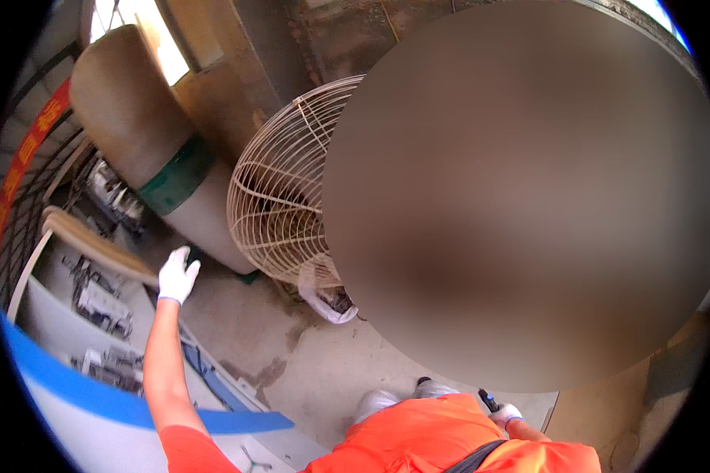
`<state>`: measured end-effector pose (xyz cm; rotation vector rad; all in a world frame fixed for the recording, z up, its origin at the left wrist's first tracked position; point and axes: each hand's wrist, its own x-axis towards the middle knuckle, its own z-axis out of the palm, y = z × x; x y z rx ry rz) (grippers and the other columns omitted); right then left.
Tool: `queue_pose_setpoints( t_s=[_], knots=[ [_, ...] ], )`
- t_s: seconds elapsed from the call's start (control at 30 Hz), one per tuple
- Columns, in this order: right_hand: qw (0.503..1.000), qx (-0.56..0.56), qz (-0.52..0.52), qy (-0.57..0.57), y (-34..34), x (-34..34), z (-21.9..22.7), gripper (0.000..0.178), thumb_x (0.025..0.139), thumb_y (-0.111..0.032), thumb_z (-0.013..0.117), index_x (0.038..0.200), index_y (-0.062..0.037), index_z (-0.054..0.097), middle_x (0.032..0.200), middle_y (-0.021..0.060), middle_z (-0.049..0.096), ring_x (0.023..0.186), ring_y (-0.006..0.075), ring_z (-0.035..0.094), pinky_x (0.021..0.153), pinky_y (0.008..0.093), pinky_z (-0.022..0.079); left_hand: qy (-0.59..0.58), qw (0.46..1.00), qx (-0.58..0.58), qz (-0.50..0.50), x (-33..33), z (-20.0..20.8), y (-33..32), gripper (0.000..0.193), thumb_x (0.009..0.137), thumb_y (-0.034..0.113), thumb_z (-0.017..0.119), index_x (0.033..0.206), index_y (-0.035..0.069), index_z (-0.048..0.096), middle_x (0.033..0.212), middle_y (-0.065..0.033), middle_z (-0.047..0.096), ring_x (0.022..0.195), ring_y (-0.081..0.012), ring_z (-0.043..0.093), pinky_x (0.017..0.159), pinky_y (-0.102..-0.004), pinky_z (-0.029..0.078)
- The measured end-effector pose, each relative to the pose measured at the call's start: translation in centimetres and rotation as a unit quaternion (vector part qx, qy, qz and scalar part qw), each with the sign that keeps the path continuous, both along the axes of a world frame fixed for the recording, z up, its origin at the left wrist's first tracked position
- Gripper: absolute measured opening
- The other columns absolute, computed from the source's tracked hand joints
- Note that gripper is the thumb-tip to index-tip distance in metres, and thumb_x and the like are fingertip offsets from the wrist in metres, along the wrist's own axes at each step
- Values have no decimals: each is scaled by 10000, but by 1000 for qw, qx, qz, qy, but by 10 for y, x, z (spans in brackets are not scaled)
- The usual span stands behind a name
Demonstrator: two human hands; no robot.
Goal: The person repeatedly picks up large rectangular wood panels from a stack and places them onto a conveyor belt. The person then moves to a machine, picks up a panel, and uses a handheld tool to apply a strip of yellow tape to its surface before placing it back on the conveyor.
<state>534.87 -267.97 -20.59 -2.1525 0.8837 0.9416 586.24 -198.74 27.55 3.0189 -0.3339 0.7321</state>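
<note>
My left hand (178,276), in a white glove, reaches out at the left with fingers apart and nothing visible in it. It is beside the end of a brown rounded edge (102,248) on a pale cabinet; whether it touches that edge I cannot tell. Low on the right, close to my body, my right hand (510,413) is closed, also in a white glove. A short black tool with a bluish tint (489,400) sticks up from its fingers; its working end cannot be made out.
Metal parts lie on the pale cabinet's shelves (51,292), bordered by a blue strip (244,422). Ahead stand a large wire-guarded fan (272,185) and a tall bag-like cylinder with a green band (177,175). A stained concrete floor (331,355) lies between. A big blurred patch hides the right side.
</note>
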Motion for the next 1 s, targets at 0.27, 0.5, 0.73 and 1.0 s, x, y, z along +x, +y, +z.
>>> queue_pose_setpoints(
  t_s=[0.27,0.5,0.73,1.0],
  knots=[
    [949,-106,-281,-99,173,125,48,331,800,-275,702,1038,-46,715,936,183,746,901,341,723,815,432,550,-78,862,158,-476,338,-19,-193,982,672,359,911,1481,17,472,1479,-207,521,1375,-389,501,1164,-457,418],
    [925,-123,-356,-49,419,154,128,431,828,-366,664,1164,-99,707,1056,228,730,1054,417,687,928,472,531,-27,744,233,-626,343,-55,-354,1391,483,512,1001,1588,45,297,1606,-235,350,1504,-426,321,1265,-510,273],
    [891,-119,-436,-29,537,173,134,353,851,-354,640,1087,-96,695,1015,219,728,1000,423,692,878,496,540,-47,689,170,-703,380,-85,-366,1305,481,468,991,1545,30,374,1485,-240,465,1376,-431,462,1175,-524,384],
    [885,-97,-454,-41,545,172,126,390,855,-359,621,1148,-115,701,1046,214,733,1026,413,695,895,487,544,65,797,240,-551,295,-24,-356,1291,458,524,976,1525,48,425,1383,-213,551,1257,-424,550,1080,-506,467]
  ],
)
